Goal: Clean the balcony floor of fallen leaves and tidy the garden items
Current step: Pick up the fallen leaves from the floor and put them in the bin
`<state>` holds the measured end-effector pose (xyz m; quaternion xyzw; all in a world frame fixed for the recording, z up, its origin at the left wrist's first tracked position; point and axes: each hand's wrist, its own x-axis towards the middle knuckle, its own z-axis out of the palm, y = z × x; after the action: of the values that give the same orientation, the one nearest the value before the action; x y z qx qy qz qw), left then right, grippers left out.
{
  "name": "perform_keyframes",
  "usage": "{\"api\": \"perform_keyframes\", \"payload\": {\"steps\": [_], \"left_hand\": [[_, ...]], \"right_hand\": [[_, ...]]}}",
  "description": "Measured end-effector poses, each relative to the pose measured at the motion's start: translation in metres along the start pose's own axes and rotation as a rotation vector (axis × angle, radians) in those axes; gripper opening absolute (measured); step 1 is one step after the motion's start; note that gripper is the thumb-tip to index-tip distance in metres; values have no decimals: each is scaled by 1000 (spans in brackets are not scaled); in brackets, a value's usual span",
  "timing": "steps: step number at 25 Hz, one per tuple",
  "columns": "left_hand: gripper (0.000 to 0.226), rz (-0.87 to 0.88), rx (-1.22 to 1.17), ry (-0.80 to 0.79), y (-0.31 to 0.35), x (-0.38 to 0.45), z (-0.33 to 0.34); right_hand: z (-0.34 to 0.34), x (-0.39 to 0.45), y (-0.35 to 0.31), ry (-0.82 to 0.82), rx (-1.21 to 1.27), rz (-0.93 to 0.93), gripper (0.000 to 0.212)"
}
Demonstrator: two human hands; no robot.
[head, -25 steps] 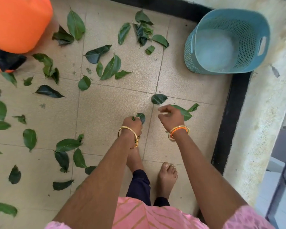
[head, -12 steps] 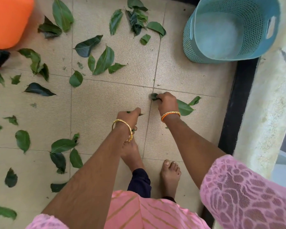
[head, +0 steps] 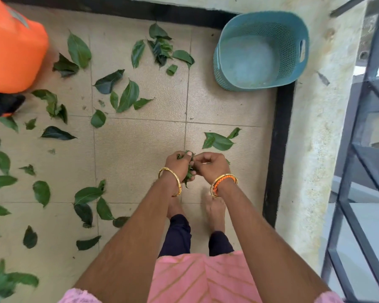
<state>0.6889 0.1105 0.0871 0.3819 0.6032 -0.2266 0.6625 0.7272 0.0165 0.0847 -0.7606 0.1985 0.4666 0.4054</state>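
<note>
- Head view: the left hand (head: 179, 165) has its fingers curled round a small bunch of leaves (head: 187, 171), held above the floor (head: 140, 149) just ahead of the person's bare feet.
- Right hand (head: 209, 166): its fingers are bent and pinch at the same bunch, with its knuckles touching the left hand; whether it holds a leaf of its own cannot be told.
- Each wrist carries a bangle (head: 173, 181); the one on the right wrist is gold and orange.
- Two loose leaves (head: 220, 141) lie on the tile at about 1 o'clock from the hands, near them but apart.
- Basket (head: 293, 62): blue plastic with perforated walls, standing in the corner of the floor at 1 o'clock, well apart from the hands; its bottom shows bare.
- Scattered leaves (head: 127, 95) cover the floor from 9 o'clock round to 12 o'clock of the hands, with a small heap (head: 161, 48) near the far black border.
- Orange container (head: 11, 47): at 10 o'clock, at the upper left edge of the view, with a dark object below it.
- A pale concrete ledge (head: 311, 149) runs along the right side at 3 o'clock, with a dark metal railing (head: 359, 171) beyond it.
</note>
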Motion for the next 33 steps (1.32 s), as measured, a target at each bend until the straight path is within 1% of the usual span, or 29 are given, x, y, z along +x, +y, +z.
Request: {"api": "perform_keyframes", "payload": {"steps": [2,4,5,6,8,9,10,11,12,13,14,15,16,17,19,20,21,23,25,26,27,29,30,33], "left_hand": [[22,20,71,45,0,4,5],[20,52,159,103,-1,15,10],[18,68,190,136,-2,21,12],[17,68,204,168,-3,28,14],[17,34,194,199,-6,37,14],[19,14,201,193,-9,41,12],[22,0,223,184,-11,44,10],[25,-8,241,174,-14,49,8],[28,-16,250,168,-18,52,6],[29,-26,252,164,-21,56,3],[29,-32,250,161,-24,59,1],[29,-38,249,157,-27,63,-1],[28,-43,249,155,-29,66,-4],[28,-48,250,155,-30,68,-6],[28,-58,246,150,-32,71,-10],[29,-61,249,148,-32,71,-12],[30,-64,259,148,-32,69,-12],[34,-56,321,142,-31,65,-11],[42,-47,384,116,-29,57,-4],[45,-48,400,97,-26,52,2],[47,-58,396,78,-23,47,8],[51,-102,309,61,-18,36,21],[52,-121,234,54,-17,33,26],[40,-150,36,10,-18,33,36]], "right_hand": [[-3,2,1,-14,-37,-9,15],[-4,11,3,8,-87,-48,4],[-4,17,6,23,-106,-73,3],[-6,23,10,61,-104,-77,3],[-15,37,25,201,-122,-6,9],[-22,45,35,269,-163,82,19],[-30,53,46,313,-198,200,36],[-36,61,55,316,-202,344,59],[-39,68,62,275,-180,478,83],[-40,73,64,237,-181,556,102],[-37,79,66,215,-197,582,112],[-32,83,67,229,-194,572,114],[-27,89,68,277,-160,534,106],[-22,95,71,342,-112,476,90],[-15,103,73,461,-65,337,51],[-14,104,73,481,-72,294,36],[-14,104,72,469,-74,281,26],[-15,102,69,394,30,301,20],[-14,88,56,241,256,319,23],[-13,76,47,151,356,308,21],[-11,64,38,70,403,296,16],[-11,45,27,-33,392,269,8],[-13,39,24,-57,369,253,9],[-18,28,20,-81,272,212,10]]}}
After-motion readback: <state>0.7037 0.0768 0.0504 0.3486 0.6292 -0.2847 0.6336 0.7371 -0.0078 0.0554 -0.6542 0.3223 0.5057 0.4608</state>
